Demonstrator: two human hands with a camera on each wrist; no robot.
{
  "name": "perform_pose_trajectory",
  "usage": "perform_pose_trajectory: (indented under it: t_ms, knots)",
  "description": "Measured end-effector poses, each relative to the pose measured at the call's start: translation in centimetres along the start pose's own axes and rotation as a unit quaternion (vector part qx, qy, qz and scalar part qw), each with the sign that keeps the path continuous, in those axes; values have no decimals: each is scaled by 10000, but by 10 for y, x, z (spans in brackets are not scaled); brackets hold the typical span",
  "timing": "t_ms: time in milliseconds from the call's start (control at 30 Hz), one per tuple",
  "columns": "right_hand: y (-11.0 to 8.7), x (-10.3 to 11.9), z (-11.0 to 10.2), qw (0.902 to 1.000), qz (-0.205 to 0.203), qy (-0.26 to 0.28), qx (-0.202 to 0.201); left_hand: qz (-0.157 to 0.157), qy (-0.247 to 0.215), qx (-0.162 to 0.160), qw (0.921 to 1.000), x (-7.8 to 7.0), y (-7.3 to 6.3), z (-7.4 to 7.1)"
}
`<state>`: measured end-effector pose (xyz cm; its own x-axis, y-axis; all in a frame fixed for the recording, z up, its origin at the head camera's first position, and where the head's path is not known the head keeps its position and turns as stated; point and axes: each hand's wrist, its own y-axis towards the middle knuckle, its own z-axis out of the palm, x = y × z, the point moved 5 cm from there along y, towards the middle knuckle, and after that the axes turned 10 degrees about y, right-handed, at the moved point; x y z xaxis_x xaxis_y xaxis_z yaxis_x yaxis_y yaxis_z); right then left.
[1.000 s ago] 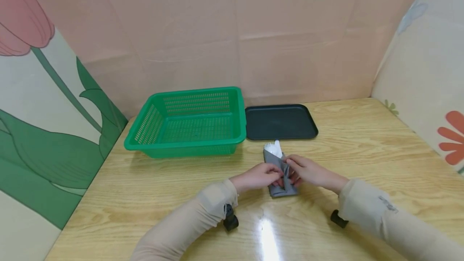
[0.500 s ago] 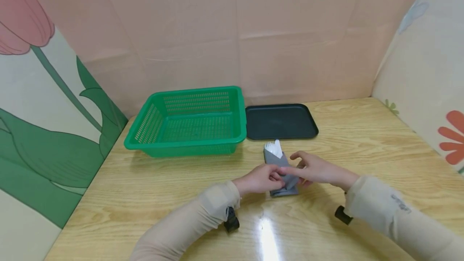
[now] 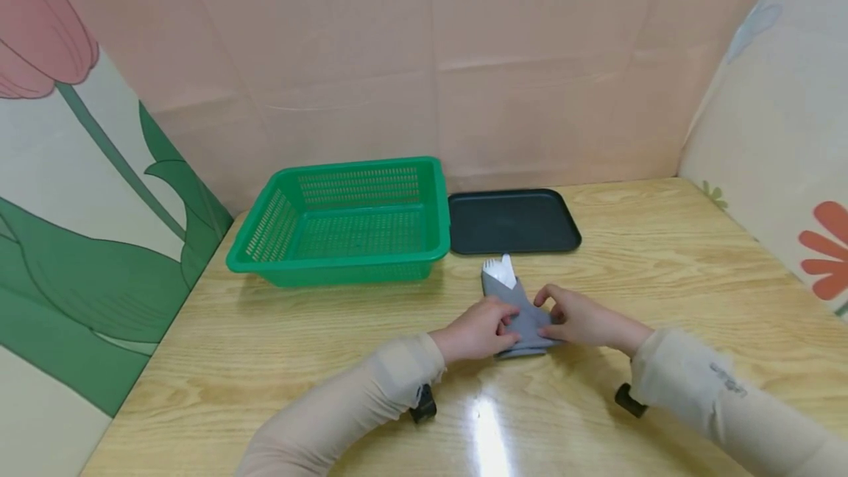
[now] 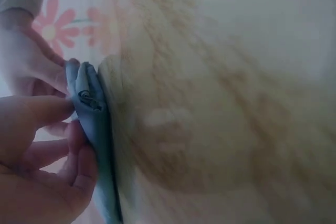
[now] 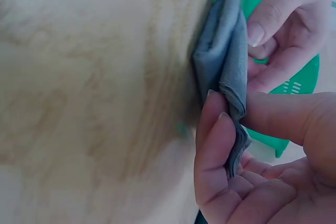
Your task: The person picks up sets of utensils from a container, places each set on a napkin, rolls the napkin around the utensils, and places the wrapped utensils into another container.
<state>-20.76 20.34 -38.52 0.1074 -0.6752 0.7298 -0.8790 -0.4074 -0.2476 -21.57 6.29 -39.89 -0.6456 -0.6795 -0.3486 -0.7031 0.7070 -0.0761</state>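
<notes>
A folded grey napkin [image 3: 527, 319] lies on the table, with a white plastic fork [image 3: 493, 269] and a second white utensil [image 3: 508, 268] showing at its far end. Their lower parts are hidden in the cloth. My right hand [image 3: 589, 321] pinches a loose flap at the napkin's right side; the right wrist view has this napkin edge [image 5: 237, 98] between thumb and fingers. From the left, my left hand [image 3: 475, 330] rests its bent fingertips on the napkin's upper face. In the left wrist view these fingertips [image 4: 85, 163] touch the napkin [image 4: 102, 145] without wrapping round it.
A green plastic basket [image 3: 358, 266] stands at the back left of the wooden table [image 3: 318, 381]. Beside it, just beyond the napkin, lies a black tray [image 3: 513, 223]. A pink backdrop [image 3: 430, 65] rises behind them.
The gathered flap on the napkin has been drawn out flat toward the right by my right hand. My left hand has shifted slightly and its fingers now lie on the cloth.
</notes>
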Motion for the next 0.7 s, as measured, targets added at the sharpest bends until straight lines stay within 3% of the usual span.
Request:
perform_pose_trajectory:
  t_ms: [133, 267, 333, 567, 700]
  knots:
    - [1, -3, 2, 10000, 8, 64, 12, 117, 688, -23, 9976, -5, -2, 1]
    - [1, -5, 2, 10000, -73, 30, -2, 43, 1540, -109, 9880, -9, -5, 0]
    - [2, -6, 2, 10000, -84, 32, -2, -6, 1743, -105, 9846, -10, -6, -1]
    - [4, -9, 2, 10000, -26, -62, 29, 40, 1560, 260, 9874, -8, -5, 3]
    - [4, -6, 1, 9994, -211, -259, -48, 21, 1656, 348, 9856, -5, -5, 5]
